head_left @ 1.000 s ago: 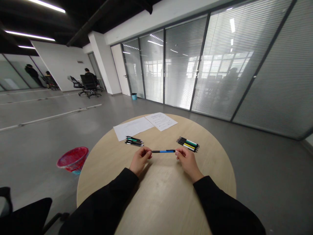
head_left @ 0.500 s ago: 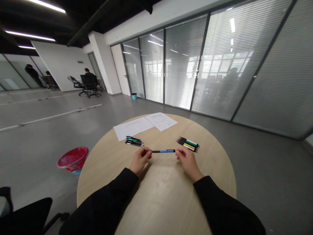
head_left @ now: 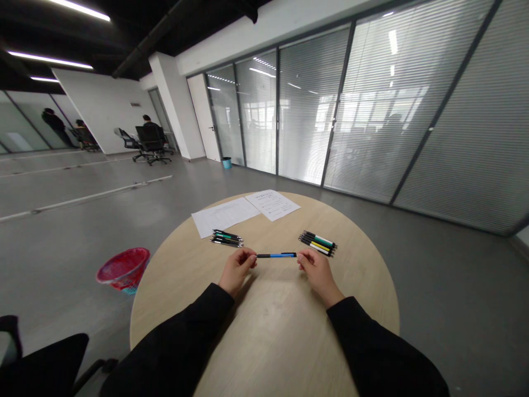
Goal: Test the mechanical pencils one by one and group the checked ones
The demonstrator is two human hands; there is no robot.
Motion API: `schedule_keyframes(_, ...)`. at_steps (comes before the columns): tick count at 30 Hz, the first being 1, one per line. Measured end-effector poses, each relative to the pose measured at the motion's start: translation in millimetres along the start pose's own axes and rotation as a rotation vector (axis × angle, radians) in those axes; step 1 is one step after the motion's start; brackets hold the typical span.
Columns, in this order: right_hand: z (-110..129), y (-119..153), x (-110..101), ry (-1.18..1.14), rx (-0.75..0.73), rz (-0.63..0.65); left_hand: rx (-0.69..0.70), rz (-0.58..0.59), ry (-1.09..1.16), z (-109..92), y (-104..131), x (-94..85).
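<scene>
A blue and black pen point(head_left: 276, 255) lies level between my two hands, just above or on the round wooden table point(head_left: 264, 325). My left hand point(head_left: 238, 270) pinches its dark left end. The fingertips of my right hand point(head_left: 317, 273) are closed on the other end. Beyond my left hand is a group of several dark pens point(head_left: 226, 238), one with a green part. Past my right hand, several pens with green, yellow and white parts point(head_left: 318, 243) lie side by side.
Two printed sheets, one at the left point(head_left: 225, 216) and one at the right point(head_left: 273, 205), lie at the table's far side. A red-lined basket point(head_left: 124, 270) stands on the floor at the left, near a black chair point(head_left: 45, 364). People sit and stand far back.
</scene>
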State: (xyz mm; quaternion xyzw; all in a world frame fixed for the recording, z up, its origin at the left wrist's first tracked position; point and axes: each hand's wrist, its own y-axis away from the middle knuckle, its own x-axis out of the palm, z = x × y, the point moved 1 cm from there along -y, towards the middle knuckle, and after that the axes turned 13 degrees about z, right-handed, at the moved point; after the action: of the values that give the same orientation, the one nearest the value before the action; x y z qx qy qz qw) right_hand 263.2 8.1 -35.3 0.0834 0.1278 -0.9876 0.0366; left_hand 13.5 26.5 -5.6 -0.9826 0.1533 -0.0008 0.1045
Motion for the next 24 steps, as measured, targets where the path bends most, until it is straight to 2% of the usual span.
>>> schedule_keyframes(12,3.6,1.5,-0.4,0.046,-0.005,-0.001,-0.008,0.002,-0.002,-3.9,0.9,1.3)
schedule_keyframes(24,6.1,2.4,-1.2,0.125,-0.035,-0.001,-0.001,0.022,-0.013,1.0,-0.6,-1.0)
